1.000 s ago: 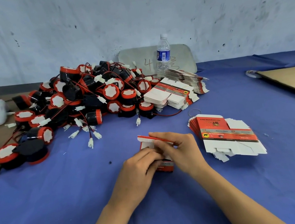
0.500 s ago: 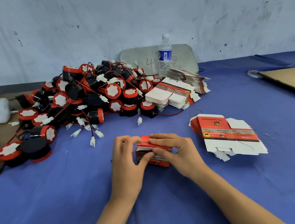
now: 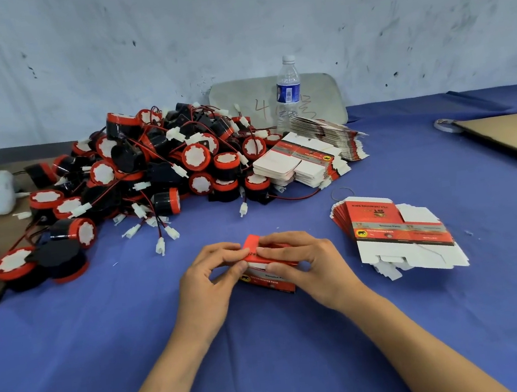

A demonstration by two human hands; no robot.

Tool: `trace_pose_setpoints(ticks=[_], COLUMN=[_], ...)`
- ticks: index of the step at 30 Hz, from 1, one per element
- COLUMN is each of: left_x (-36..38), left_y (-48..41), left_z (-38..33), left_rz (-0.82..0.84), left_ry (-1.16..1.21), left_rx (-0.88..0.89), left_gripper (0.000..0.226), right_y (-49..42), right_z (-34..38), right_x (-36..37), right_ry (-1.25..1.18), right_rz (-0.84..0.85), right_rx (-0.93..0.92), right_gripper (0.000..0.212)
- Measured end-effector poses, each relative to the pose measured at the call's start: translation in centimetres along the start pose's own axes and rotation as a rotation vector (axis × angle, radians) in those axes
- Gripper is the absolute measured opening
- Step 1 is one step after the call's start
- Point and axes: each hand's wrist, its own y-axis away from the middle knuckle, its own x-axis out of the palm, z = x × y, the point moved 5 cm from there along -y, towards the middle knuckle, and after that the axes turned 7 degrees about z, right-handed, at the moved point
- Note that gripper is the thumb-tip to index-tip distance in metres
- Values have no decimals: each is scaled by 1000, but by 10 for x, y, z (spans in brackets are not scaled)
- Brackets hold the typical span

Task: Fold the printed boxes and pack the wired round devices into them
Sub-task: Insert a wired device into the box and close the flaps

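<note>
Right now both of my grips meet on one small printed box [image 3: 272, 286], red with a white inner edge, which stands on the blue surface [image 3: 302, 368] directly between them. My left grip [image 3: 209, 285] pinches the box's red flap [image 3: 251, 245] at its upper left corner, thumb and forefinger closed on the card. My right grip [image 3: 310, 267] is curled over the top of the box, with the fingers across the lid and the thumb against the printed front. Both grips are closed on the box.

Beyond my left grip and off to its left lies a big pile of wired round devices [image 3: 151, 175]. They have black bodies, red rims and white faces, and their red and black wires end in white plugs [image 3: 160, 246]. The nearest plug lies a little beyond my left grip.

To the right of my right grip, apart from it, a fanned stack of flat boxes [image 3: 400, 234] lies printed side up. Beyond my right grip, against the pile, sit more stacks of flat boxes [image 3: 301, 162]. Behind them a clear water bottle [image 3: 287, 95] stands upright before a grey board [image 3: 320, 98] at the wall. Far out to the right of my right grip lies a brown cardboard sheet [image 3: 508, 138], with a tape roll [image 3: 445, 125] beside its far corner.
</note>
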Motion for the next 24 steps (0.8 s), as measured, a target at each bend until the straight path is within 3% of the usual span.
trace_pose_setpoints(ticks=[8, 19, 24], left_x=[-6, -9, -8], left_y=[2, 2, 3], left_z=[-8, -6, -5], left_rz=[-36, 1, 4], left_ry=[-233, -286, -360], left_rx=[114, 97, 130], left_gripper=[23, 25, 29], right_y=[2, 13, 18], right_z=[6, 25, 19], right_x=[6, 11, 15], right_ry=[276, 626, 591], right_rz=[112, -139, -178], right_rx=[3, -231, -203], right_gripper=[36, 33, 32])
